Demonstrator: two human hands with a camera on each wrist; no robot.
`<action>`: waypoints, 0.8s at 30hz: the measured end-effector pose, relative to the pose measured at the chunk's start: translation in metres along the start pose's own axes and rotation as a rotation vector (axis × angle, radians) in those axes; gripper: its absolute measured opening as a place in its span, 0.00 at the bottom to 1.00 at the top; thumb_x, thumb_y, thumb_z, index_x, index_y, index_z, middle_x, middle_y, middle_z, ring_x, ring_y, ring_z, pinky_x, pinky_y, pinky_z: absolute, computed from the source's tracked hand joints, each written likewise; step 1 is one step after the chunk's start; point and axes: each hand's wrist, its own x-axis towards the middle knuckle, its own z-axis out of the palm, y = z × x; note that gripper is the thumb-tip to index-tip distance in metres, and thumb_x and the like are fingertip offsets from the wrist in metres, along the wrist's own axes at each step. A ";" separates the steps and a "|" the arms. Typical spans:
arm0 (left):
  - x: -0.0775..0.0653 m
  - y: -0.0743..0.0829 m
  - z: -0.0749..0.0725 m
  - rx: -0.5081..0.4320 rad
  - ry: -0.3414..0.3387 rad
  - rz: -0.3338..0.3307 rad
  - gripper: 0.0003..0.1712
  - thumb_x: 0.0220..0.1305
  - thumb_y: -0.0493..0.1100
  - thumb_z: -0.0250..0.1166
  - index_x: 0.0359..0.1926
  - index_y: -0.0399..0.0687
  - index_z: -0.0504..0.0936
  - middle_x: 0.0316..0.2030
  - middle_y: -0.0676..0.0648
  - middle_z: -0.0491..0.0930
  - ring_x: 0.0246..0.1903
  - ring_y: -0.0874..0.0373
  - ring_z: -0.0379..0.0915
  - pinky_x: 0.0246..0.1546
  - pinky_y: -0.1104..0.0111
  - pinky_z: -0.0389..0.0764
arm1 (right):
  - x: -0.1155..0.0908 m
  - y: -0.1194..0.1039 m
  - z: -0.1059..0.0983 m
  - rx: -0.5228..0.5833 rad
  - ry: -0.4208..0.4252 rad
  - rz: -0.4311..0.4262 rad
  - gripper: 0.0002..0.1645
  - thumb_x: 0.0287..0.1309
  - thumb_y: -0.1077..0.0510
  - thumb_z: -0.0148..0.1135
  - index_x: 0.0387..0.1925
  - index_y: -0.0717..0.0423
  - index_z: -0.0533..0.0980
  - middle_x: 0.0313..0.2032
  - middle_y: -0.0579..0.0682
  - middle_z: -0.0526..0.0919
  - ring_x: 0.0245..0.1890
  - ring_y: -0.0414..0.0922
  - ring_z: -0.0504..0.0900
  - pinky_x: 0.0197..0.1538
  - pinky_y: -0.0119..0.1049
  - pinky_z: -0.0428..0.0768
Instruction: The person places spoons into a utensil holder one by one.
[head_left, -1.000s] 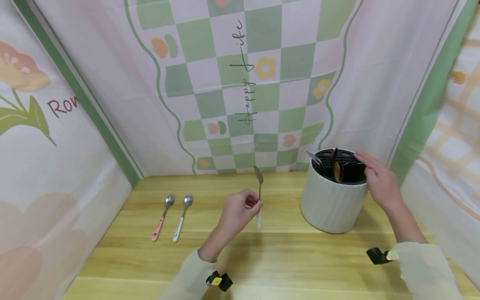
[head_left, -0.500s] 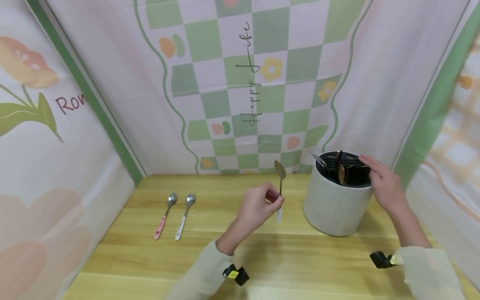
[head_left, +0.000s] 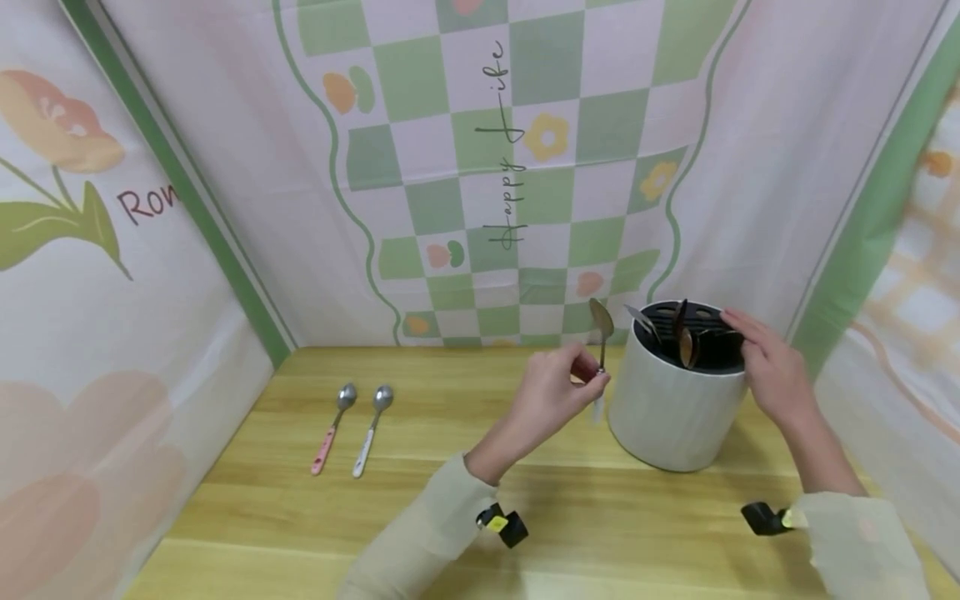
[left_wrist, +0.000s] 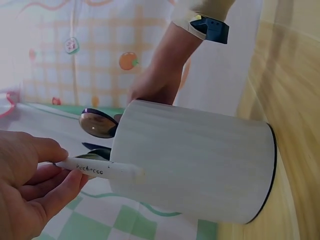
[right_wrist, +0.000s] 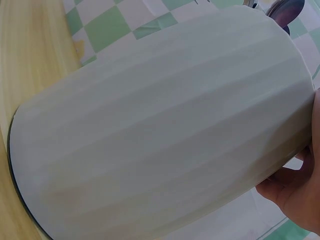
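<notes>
My left hand (head_left: 553, 390) pinches a spoon (head_left: 603, 327) by its white handle between thumb and fingers. Its metal bowl points up, and dark lettering marks the handle (left_wrist: 100, 168) in the left wrist view. Just to the right stands a white ribbed utensil holder (head_left: 671, 421) with a black slotted top; the spoon is beside its left side. Several utensils stick out of it, among them a brown-looking rounded one (head_left: 687, 346) and a pale blade (head_left: 642, 322). My right hand (head_left: 780, 375) rests against the holder's right rim, fingers extended along the edge.
Two spoons lie on the wooden table (head_left: 247, 517) at the left: one with a pink handle (head_left: 326, 450), one with a white handle (head_left: 364, 452). A patterned cloth (head_left: 480, 167) hangs behind the table, with more cloth on both sides.
My left hand has moved right and slightly up with the spoon, bringing it close to the holder. My right hand stays at the holder's rim.
</notes>
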 end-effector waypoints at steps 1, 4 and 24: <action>0.003 0.002 0.000 -0.005 0.002 0.008 0.05 0.66 0.43 0.68 0.35 0.48 0.81 0.31 0.52 0.86 0.30 0.74 0.79 0.30 0.90 0.75 | 0.000 0.000 0.000 -0.001 -0.003 -0.003 0.31 0.75 0.59 0.27 0.74 0.59 0.59 0.75 0.64 0.56 0.74 0.71 0.52 0.69 0.72 0.54; 0.012 0.007 0.002 -0.023 0.013 0.044 0.05 0.66 0.42 0.67 0.35 0.46 0.81 0.32 0.51 0.86 0.30 0.74 0.79 0.31 0.90 0.75 | 0.001 -0.001 -0.001 -0.007 -0.004 -0.004 0.31 0.74 0.59 0.28 0.73 0.61 0.59 0.75 0.65 0.56 0.74 0.71 0.51 0.68 0.72 0.54; 0.066 0.042 0.018 -0.037 0.193 0.200 0.07 0.67 0.42 0.66 0.37 0.42 0.79 0.33 0.49 0.86 0.33 0.69 0.83 0.37 0.92 0.74 | 0.000 -0.002 -0.001 0.011 0.008 -0.009 0.30 0.75 0.58 0.28 0.72 0.61 0.62 0.75 0.63 0.58 0.73 0.71 0.53 0.72 0.70 0.51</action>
